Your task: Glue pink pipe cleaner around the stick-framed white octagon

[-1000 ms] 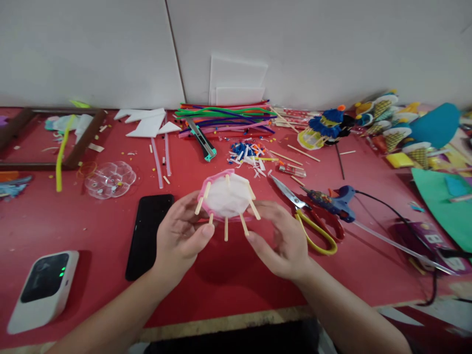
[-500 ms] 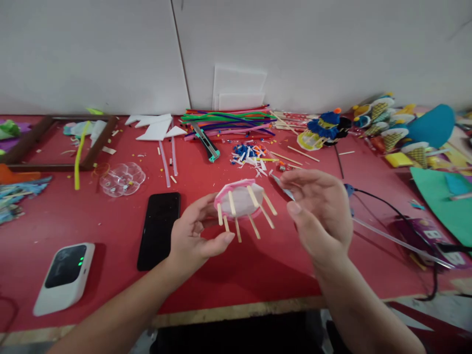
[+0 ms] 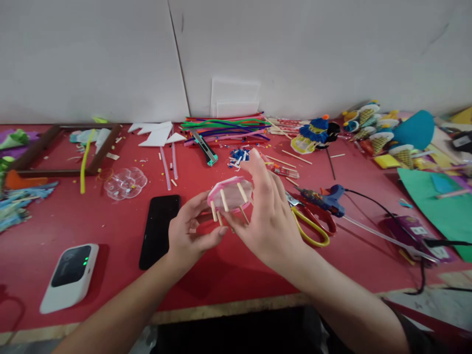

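Sticks point(image 3: 224, 200) want light pressure: let the left hand point(image 3: 189, 233), its grip on the pink-edged disc point(image 3: 233, 193), bear it while the right hand point(image 3: 268, 219), hold unclear, steadies.

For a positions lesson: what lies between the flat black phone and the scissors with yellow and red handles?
In the head view: the left hand, the pink-rimmed white disc with wooden sticks and the right hand.

A black phone point(image 3: 159, 227) lies just left of the left fingers point(image 3: 209, 239), a white device point(image 3: 70, 278) with green lights farther left. Beyond those fingers, leftward, are a clear plastic tray point(image 3: 125, 183) and a brown frame point(image 3: 103, 149). Scissors point(image 3: 297, 212) lie just right of the right fingers point(image 3: 262, 183), then a blue glue gun point(image 3: 332, 200), then green paper point(image 3: 431, 206).
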`<state>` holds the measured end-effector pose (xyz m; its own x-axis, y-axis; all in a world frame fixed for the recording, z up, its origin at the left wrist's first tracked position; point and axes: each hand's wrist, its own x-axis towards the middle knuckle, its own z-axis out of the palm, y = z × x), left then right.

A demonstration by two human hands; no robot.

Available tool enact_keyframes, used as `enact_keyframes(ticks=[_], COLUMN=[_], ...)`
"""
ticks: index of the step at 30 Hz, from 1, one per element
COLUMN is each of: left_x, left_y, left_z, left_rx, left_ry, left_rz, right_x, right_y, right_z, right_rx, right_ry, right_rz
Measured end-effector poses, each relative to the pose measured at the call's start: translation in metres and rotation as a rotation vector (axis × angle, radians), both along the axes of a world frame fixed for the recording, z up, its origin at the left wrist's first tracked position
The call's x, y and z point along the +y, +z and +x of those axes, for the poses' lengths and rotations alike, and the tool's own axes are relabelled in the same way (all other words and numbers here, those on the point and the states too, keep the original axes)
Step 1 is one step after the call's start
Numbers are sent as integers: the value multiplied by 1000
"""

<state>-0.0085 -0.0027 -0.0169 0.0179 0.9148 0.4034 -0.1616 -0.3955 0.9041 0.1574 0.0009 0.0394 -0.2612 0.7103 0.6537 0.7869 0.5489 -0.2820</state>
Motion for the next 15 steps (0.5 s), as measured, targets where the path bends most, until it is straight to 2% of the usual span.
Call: enact_keyframes(ticks=[15], left_x=[-6], left_y=[9], left_z=[3], left_rx=[-41], left_ry=[46], left_rz=[-93], right_x=[-3], right_y=[5], right_z=[-8], right_rx=[126], right_ry=[-32], right_rz=[-27])
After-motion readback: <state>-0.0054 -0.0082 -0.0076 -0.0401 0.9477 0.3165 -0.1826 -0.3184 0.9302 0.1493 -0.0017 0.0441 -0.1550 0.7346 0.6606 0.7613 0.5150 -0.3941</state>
